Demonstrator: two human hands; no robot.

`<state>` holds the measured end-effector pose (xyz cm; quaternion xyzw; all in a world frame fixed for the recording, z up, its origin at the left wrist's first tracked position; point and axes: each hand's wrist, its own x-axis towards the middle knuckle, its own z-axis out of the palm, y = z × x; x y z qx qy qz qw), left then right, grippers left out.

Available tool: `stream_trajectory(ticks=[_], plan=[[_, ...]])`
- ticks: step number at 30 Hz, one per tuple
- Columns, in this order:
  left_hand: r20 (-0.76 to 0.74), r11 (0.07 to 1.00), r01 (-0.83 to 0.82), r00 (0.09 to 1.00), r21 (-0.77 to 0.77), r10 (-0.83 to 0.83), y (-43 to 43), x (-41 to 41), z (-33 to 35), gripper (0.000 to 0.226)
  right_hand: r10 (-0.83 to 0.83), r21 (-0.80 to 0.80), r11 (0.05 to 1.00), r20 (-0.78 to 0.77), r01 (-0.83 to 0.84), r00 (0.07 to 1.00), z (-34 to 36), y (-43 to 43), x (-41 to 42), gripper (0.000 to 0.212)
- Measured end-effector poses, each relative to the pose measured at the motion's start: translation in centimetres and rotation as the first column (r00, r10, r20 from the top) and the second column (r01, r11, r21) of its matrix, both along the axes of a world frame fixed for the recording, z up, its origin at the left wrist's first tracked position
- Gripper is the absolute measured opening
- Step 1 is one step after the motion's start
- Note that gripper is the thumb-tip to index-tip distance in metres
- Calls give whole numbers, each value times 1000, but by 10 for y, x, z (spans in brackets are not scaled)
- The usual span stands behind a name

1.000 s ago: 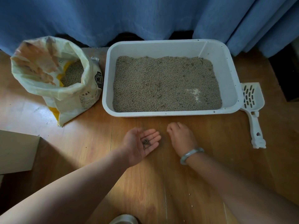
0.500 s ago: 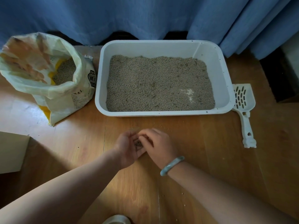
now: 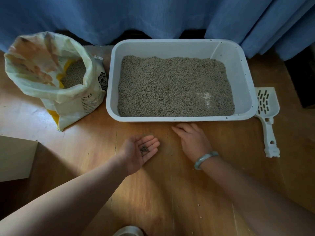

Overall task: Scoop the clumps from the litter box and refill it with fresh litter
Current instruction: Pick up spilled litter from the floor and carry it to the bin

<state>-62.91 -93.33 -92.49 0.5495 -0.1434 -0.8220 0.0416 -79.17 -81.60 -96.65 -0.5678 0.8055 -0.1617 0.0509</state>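
While a white litter box point(image 3: 179, 119) sits on the wooden floor point(image 3: 88, 150) against a blue curtain point(image 3: 153, 17), a person's left hand point(image 3: 139, 150) lies palm up in front of the box's near wall. Its fingers are straight and open, and a small dark clump of litter pellets point(image 3: 144, 149) rests in the palm.

The right hand point(image 3: 192, 140), with a pale green bangle point(image 3: 205, 160) on its wrist, is held palm down just to the right, close to the box's near rim. Its fingers are relaxed and slightly bent, gripping nothing, with the tips pointing left. Whether they touch the floor cannot be told. The two hands are apart.

Grey-beige litter point(image 3: 170, 79) covers the bottom of the box, with a whitish patch point(image 3: 204, 97) toward its near right corner. A white slotted scoop point(image 3: 267, 106) lies flat on the floor beside the box's right wall. Its head is against the near right corner and its handle points toward the person.

An open litter bag point(image 3: 80, 103) stands just left of the box, its top rolled down and grey litter visible inside. A few loose grains point(image 3: 198, 205) dot the floor between the forearms. A pale flat board point(image 3: 15, 157) lies at the floor's left edge, and the rim of a white round object point(image 3: 127, 231) shows at the near edge.
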Motion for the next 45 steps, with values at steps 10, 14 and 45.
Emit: stream_trajectory(ticks=[10, 14, 45], plan=[[6, 999, -44, 999, -8, 44, -7, 5, 0, 40, 131, 3, 991, -16, -131, 991, 3, 14, -8, 44], [16, 999, -30, 999, -12, 30, -5, 2, 2, 40, 221, 92, 971, -22, -219, 975, 4, -8, 8, 46], [25, 999, 34, 999, -21, -33, 13, -10, 6, 41, -83, 53, 994, -137, 91, 987, 2, 28, -6, 53]])
